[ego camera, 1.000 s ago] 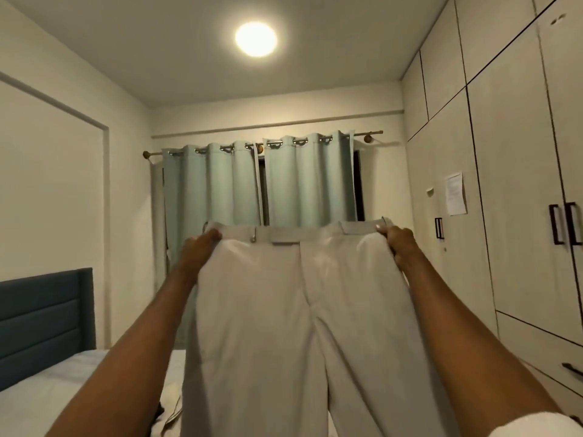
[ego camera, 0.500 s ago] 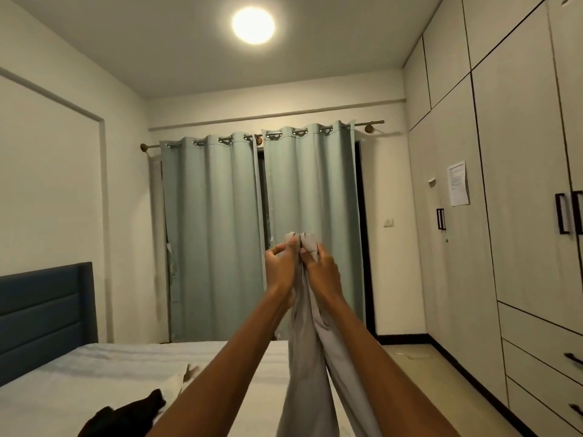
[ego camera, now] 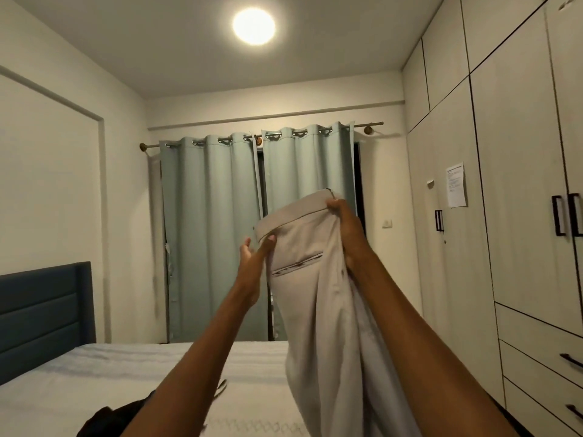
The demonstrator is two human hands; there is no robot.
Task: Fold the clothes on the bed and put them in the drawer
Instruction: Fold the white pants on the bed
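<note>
Head view shows your right hand (ego camera: 345, 230) gripping the waistband of the pale beige cotton trousers (ego camera: 318, 294), held up over the white-sheeted bed (ego camera: 126, 370), legs hanging straight down. Your left hand (ego camera: 252, 257), fingers loosely extended, touches the waistband's opposite corner, nearest for the next pinch.

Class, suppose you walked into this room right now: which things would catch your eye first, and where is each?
First, the beige trousers held up mid-frame: the right hand grips the waistband, the left hand touches its lower edge with straight fingers. Behind hang pale green curtains; a round ceiling light glows above.
</note>
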